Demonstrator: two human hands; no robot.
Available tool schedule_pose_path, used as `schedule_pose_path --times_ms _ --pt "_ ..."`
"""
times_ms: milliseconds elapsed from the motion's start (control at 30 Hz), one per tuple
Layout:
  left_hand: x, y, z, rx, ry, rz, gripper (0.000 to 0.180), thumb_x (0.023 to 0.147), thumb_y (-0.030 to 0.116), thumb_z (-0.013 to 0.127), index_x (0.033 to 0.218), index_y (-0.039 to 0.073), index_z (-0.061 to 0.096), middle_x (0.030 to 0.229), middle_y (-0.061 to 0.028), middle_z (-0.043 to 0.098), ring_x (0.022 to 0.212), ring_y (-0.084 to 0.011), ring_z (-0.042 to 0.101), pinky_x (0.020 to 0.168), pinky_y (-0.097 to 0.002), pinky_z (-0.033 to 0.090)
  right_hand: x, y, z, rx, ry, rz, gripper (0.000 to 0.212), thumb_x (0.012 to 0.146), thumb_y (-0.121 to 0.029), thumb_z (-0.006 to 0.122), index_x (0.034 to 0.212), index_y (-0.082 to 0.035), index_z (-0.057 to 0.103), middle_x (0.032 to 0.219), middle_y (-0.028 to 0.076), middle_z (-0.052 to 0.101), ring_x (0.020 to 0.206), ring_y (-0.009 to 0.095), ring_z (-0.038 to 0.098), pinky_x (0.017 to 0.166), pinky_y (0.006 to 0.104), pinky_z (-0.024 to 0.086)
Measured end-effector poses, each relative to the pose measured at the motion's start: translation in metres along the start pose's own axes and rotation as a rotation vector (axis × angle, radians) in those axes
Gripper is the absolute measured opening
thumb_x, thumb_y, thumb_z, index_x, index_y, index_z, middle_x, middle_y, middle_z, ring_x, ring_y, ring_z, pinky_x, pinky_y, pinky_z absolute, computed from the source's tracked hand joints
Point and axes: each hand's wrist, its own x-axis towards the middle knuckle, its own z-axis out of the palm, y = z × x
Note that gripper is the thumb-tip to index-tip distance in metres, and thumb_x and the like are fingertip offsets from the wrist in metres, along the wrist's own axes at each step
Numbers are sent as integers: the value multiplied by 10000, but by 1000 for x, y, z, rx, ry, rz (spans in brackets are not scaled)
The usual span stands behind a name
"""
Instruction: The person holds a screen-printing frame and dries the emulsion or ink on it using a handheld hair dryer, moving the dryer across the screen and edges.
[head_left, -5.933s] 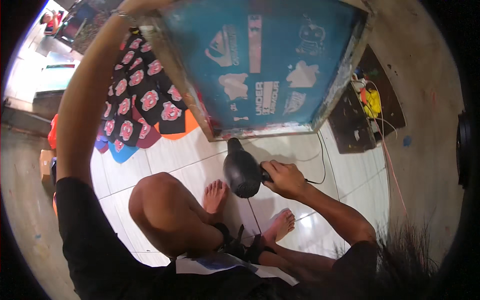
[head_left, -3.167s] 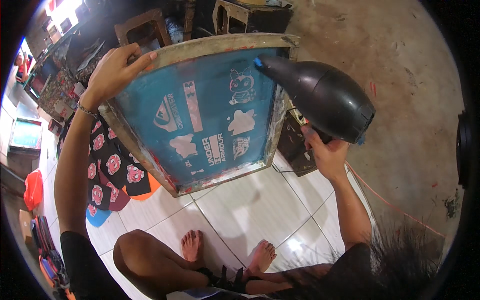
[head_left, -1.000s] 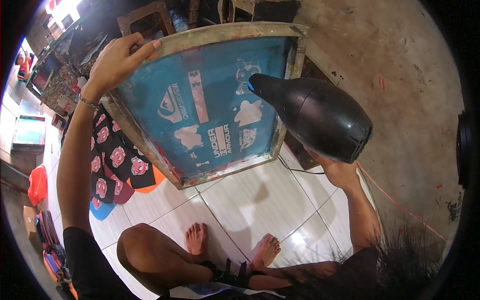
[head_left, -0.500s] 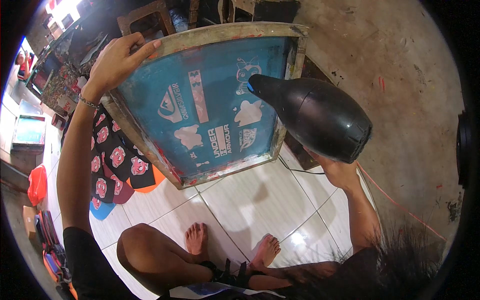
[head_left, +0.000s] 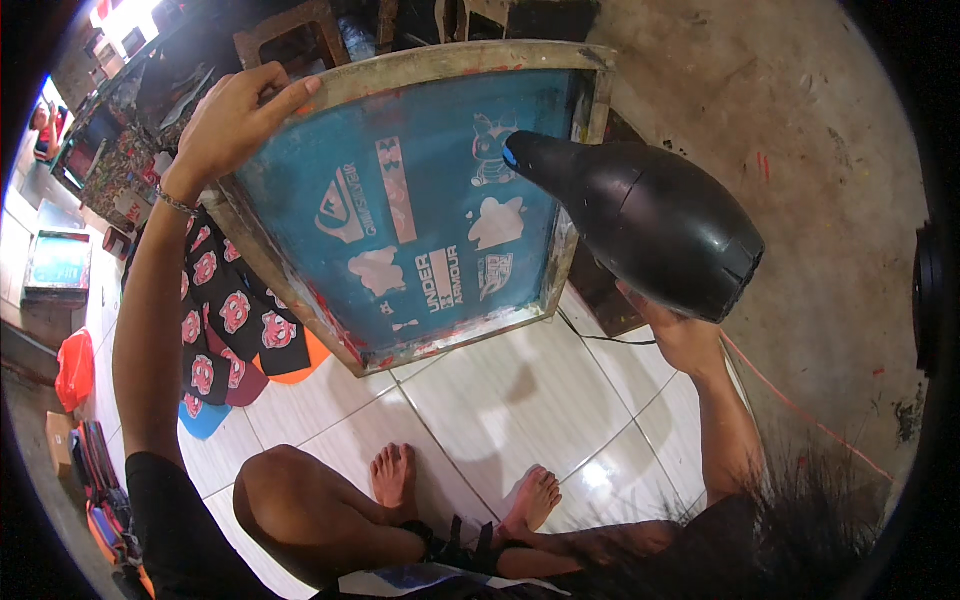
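A wooden-framed printing screen (head_left: 440, 210) with blue mesh and pale stencil shapes stands tilted in front of me. My left hand (head_left: 228, 125) is closed over the upper left corner of its frame, thumb along the top bar. In my right hand (head_left: 680, 335) is a black hair dryer (head_left: 660, 220), gripped from below; its body hides most of the fingers and the handle. The dryer's nozzle, with a blue patch at its tip, points left across the mesh near the upper right stencil figure. From this view I cannot tell whether the nozzle touches the mesh.
Dark fabric pieces with pink cartoon prints (head_left: 235, 315) lie on the white tiled floor (head_left: 480, 400) left of the frame. A red plastic bag (head_left: 75, 368) sits farther left. A thin orange cable (head_left: 800, 408) crosses the concrete at right. My bare feet are below the frame.
The hair dryer and my right hand have shifted slightly to the right, and the nozzle has moved up a little. The screen tilts marginally differently; my left hand keeps its hold.
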Motion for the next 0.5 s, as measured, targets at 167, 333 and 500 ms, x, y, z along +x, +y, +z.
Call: schedule_pose_path --times_ms 167,333,500 --pt "0 -9 9 -82 84 46 595 902 589 539 842 12 669 626 -143 548 579 -242 528 596 -381 399 -4 10 17 -225 -84 -171 340 779 -70 729 1114 -42 680 1070 123 702 978 297 658 895 391 498" --pt "-3 -8 6 -39 80 41 605 899 597 536 835 10 664 633 -148 554 586 -255 541 601 -383 405 0 16 24 -229 -106 -358 364 751 -58 737 1107 -21 668 1058 170 699 947 338 670 882 389 507" --pt "3 -10 8 -72 125 88 621 896 613 531 828 9 654 641 -157 559 592 -267 544 603 -387 404 -6 7 10 -175 -122 -179 339 761 -86 734 1089 -24 675 1060 173 697 964 337 667 888 399 503"
